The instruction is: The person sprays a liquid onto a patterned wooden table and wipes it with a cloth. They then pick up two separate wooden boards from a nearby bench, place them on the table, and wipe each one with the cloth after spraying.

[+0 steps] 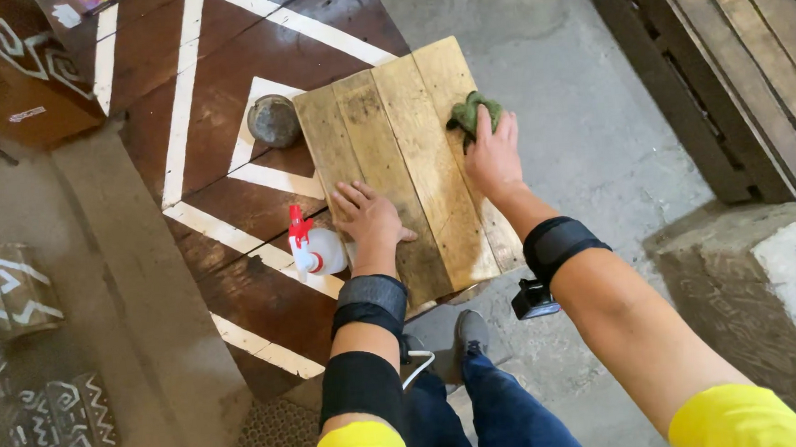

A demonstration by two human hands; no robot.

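— 2 hands were on the plank panel [394,159]; what did yours do?
— Your left hand [367,218] lay flat and open, holding nothing. Your right hand [493,158] pressed a green cloth [472,113] near its far edge, beside a spray bottle [317,249].

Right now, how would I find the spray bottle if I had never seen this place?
Look at the big dark brown table painted with white zigzag stripes. A pale wooden board lies on it, and the left hand presses flat on that board. Just left of that hand lies the spray bottle: small, white, with a red trigger top, unlike the round grey can farther up.
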